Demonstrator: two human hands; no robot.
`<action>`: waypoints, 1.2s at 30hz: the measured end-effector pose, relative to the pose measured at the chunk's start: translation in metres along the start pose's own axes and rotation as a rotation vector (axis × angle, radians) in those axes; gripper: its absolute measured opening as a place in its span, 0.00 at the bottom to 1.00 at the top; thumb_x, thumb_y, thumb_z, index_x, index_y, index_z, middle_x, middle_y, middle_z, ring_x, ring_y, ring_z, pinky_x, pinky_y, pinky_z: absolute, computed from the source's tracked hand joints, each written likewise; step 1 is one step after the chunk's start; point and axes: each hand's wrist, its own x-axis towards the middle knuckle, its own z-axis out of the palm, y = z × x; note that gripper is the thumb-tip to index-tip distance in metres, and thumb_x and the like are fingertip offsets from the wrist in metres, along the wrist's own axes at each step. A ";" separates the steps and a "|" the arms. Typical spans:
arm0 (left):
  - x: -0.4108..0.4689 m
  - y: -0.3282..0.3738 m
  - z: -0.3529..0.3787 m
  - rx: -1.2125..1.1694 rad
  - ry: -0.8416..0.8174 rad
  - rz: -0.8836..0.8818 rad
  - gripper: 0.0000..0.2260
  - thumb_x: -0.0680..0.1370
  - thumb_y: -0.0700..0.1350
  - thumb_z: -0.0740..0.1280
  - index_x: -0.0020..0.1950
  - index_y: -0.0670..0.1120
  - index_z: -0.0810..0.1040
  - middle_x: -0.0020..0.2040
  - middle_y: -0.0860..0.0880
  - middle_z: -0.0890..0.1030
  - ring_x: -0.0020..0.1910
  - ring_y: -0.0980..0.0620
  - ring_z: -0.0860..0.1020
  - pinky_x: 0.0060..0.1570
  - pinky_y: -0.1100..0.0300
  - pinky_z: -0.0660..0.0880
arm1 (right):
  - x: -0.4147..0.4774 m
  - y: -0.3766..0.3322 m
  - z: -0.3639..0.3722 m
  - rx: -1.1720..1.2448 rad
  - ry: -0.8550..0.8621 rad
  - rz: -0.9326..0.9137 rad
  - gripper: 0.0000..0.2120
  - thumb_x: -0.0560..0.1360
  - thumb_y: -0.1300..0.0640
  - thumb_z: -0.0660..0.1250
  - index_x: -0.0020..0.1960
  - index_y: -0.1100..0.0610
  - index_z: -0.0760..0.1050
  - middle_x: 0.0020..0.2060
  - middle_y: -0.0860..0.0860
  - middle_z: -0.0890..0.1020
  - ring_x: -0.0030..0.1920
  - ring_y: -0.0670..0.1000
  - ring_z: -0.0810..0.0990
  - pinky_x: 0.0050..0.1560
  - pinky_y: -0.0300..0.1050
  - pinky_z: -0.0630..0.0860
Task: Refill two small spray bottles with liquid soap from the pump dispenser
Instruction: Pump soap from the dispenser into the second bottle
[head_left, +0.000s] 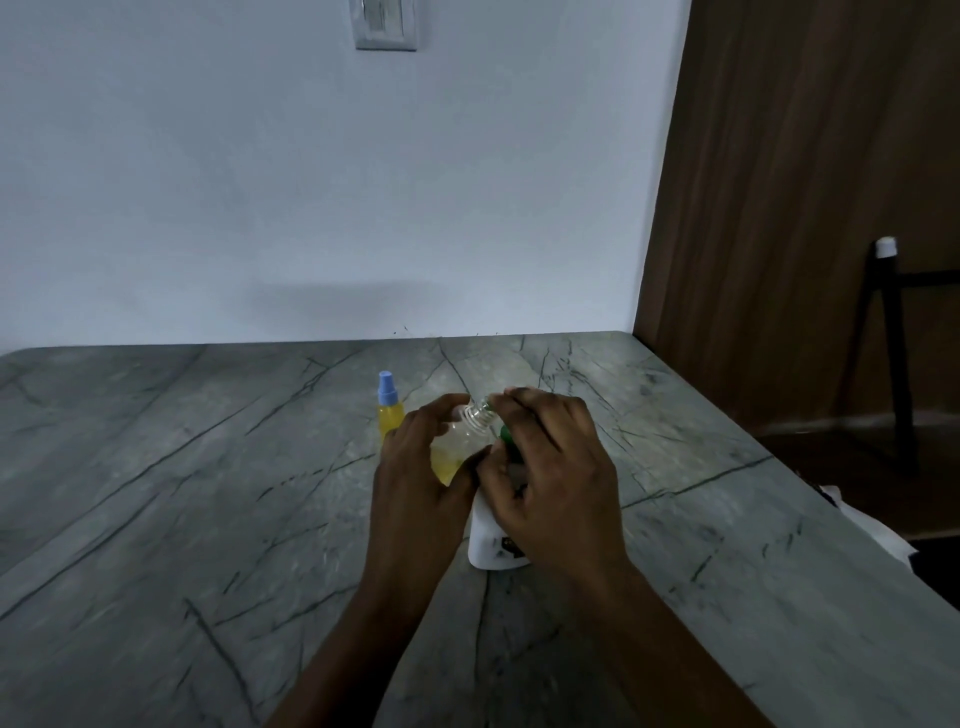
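Observation:
My left hand (415, 467) grips a small clear spray bottle (460, 441) with its cap off; the bottle is tilted, its threaded neck points up and right, and yellow liquid sits in its lower part. My right hand (550, 467) lies over the green pump head (504, 435) of the white pump dispenser (491, 545), with its fingertips at the bottle's neck. The hand hides most of the pump. A second small spray bottle (389, 410), yellow with a blue cap, stands upright just behind and to the left of my left hand.
The grey marbled countertop (208, 493) runs to a white wall at the back and ends in an edge on the right. Beyond that edge are a brown wooden panel (805, 208), a dark stand (888, 338) and something white (872, 525) below the edge.

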 end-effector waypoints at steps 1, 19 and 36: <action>0.001 0.001 0.000 0.002 0.002 0.005 0.20 0.71 0.41 0.71 0.58 0.57 0.71 0.55 0.54 0.77 0.54 0.58 0.75 0.49 0.73 0.67 | 0.000 0.000 -0.001 -0.007 -0.001 -0.004 0.17 0.71 0.56 0.61 0.55 0.62 0.80 0.51 0.54 0.81 0.53 0.51 0.74 0.46 0.37 0.72; 0.000 -0.002 0.002 0.022 0.020 -0.013 0.20 0.72 0.42 0.72 0.61 0.53 0.73 0.56 0.52 0.77 0.53 0.58 0.75 0.48 0.70 0.68 | 0.000 0.017 0.010 -0.035 0.065 -0.195 0.16 0.73 0.60 0.61 0.54 0.68 0.80 0.49 0.61 0.82 0.55 0.54 0.74 0.60 0.46 0.71; -0.004 -0.008 0.003 0.036 0.002 0.006 0.20 0.71 0.41 0.72 0.59 0.57 0.71 0.53 0.55 0.76 0.53 0.66 0.72 0.48 0.80 0.64 | -0.012 0.016 0.015 0.031 0.098 -0.112 0.15 0.75 0.60 0.60 0.52 0.66 0.81 0.48 0.58 0.82 0.53 0.53 0.76 0.57 0.42 0.73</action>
